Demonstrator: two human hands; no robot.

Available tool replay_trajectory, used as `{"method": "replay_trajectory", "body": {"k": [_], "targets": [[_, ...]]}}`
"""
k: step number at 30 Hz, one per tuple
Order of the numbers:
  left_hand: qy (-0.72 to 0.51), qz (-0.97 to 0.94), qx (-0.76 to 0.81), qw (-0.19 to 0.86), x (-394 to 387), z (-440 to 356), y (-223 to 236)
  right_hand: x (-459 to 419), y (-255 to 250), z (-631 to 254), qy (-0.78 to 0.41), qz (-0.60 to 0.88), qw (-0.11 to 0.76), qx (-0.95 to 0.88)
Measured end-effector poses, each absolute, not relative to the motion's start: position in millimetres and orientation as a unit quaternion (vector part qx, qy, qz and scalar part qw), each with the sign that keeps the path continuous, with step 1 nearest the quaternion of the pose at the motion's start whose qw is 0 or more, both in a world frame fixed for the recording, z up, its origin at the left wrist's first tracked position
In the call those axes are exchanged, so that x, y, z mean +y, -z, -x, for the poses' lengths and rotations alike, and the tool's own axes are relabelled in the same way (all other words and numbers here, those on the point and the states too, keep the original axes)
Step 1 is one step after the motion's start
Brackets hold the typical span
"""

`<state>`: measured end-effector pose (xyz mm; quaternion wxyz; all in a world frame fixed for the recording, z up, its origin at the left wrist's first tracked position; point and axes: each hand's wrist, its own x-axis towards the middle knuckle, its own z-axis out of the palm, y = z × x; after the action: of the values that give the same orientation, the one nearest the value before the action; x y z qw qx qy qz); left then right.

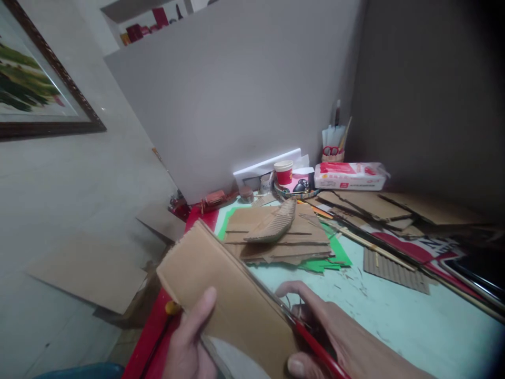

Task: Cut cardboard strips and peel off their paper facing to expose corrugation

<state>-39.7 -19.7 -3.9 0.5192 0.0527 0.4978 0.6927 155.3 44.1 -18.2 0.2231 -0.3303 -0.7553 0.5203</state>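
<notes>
A folded sheet of brown cardboard [236, 295] slants across the front, its torn short edge toward the upper left. My left hand [189, 337] grips it from the lower left, thumb flat on its face. In my right hand [327, 326] is a pair of red-handled scissors [315, 347], whose metal blades meet the cardboard's right-hand edge. Part of the scissors is hidden behind my fingers. Beyond, a curved corrugated cardboard piece [272, 223] rests on a stack of flat cardboard [236, 217] over green sheets [339, 252].
Cardboard sheets and thin sticks [379, 247] crowd the table's right side. Toward the back are a red paper cup [283, 173] on a round tray, a tissue pack [349, 176] and a pen holder [333, 152]. More cardboard [90, 268] leans at the left, past the red table edge.
</notes>
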Motion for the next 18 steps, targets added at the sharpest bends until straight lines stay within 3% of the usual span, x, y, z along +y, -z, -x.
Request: {"method": "replay_trajectory", "body": {"k": [5,18], "targets": [[-0.702,-0.081,0.513,0.487,-20,43,4,43,17,-155,-0.565,0.328,0.22,-0.724],[-0.689,-0.09,0.581,0.423,-23,30,6,45,8,-157,-0.55,0.416,0.122,-0.714]]}}
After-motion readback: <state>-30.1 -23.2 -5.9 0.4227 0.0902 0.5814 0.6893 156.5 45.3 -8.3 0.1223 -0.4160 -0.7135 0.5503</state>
